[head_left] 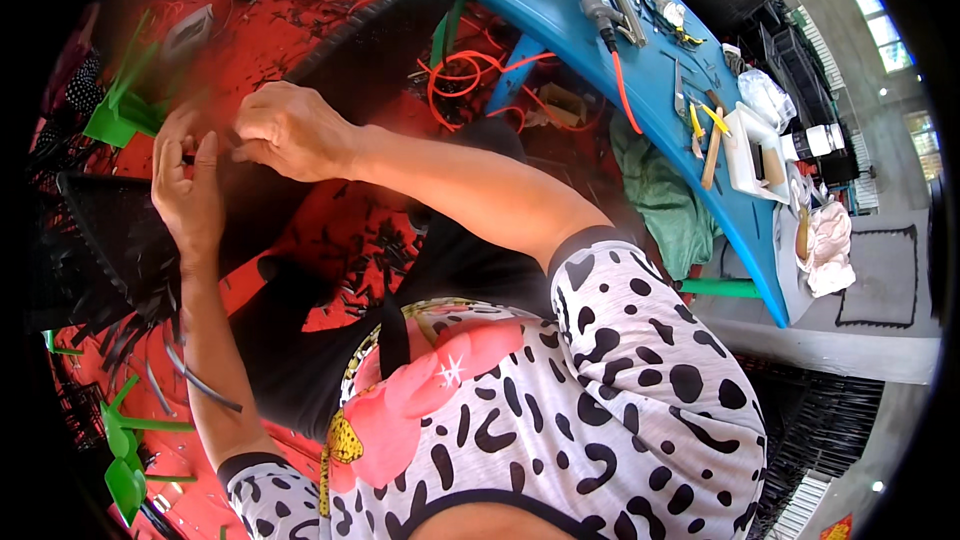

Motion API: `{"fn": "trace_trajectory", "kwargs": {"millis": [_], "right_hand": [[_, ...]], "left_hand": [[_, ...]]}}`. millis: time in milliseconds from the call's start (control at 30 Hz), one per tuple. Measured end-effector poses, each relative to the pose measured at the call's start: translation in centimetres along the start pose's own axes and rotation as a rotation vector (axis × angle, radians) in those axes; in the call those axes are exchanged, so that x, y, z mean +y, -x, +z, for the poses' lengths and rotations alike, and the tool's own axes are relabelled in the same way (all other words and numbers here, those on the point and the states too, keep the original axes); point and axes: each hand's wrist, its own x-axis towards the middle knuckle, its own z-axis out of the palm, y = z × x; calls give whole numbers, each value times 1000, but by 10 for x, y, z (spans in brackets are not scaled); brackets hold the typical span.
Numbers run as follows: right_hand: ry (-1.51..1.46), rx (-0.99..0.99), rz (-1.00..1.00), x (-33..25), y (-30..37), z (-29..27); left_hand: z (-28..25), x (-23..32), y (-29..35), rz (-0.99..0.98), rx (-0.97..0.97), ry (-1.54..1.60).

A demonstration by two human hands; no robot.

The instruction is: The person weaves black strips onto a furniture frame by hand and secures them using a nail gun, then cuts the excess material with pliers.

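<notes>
My left hand (190,190) is raised beside a large black woven-looking panel (385,35), its thumb standing apart from the half-bent fingers. The fingertips are blurred, and I make out nothing between them. Close to its right, my right hand (295,135) is closed, thumb and fingers pinched together. Whatever it grips, if anything, is too small or too smeared to name. Both hands are over the dark panel, which slants from the far middle down to the near left. Loose black strips (120,335) stick out below its left end, beside my left forearm.
A blue table (640,90) at the right holds a power tool (598,15) with an orange hose, yellow-handled cutters and a white bin (755,155). Green plastic stools (125,120) stand at the left. Black scraps (385,250) litter the red floor. Green cloth (660,200) hangs below the table.
</notes>
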Motion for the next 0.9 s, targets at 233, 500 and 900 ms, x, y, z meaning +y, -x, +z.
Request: {"fn": "trace_trajectory", "kwargs": {"millis": [233, 500, 900], "right_hand": [[6, -116, 373, 1, -9, 0], [60, -142, 124, 11, -6, 4], [-447, -105, 720, -42, -7, -3]], "left_hand": [[16, 38, 12, 438, 131, -40], [0, 16, 16, 305, -248, -377], [-6, 22, 43, 81, -257, -403]]}}
